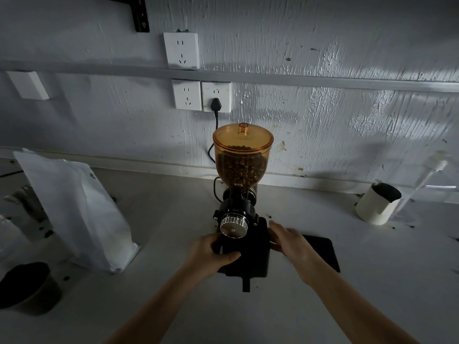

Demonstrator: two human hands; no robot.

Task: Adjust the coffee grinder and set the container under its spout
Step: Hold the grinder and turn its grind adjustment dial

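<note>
A black coffee grinder (pixel 244 244) stands mid-counter, plugged into the wall. Its amber hopper (pixel 242 157) is full of beans, and a silver dial (pixel 234 225) faces me. My left hand (pixel 213 252) grips the grinder's left side, thumb across the front. On the right side my right hand (pixel 290 240) lies flat against the body with its fingers extended. A white container (pixel 377 203) with a dark inside sits far right near the wall, apart from the grinder. The spout is not visible.
A tall white bag (pixel 74 209) stands to the left. A dark round bowl (pixel 27 286) sits at the near left. A flat black pad (pixel 323 252) lies right of the grinder. Wall sockets (pixel 202 95) and a clear pump bottle (pixel 432 175) are behind.
</note>
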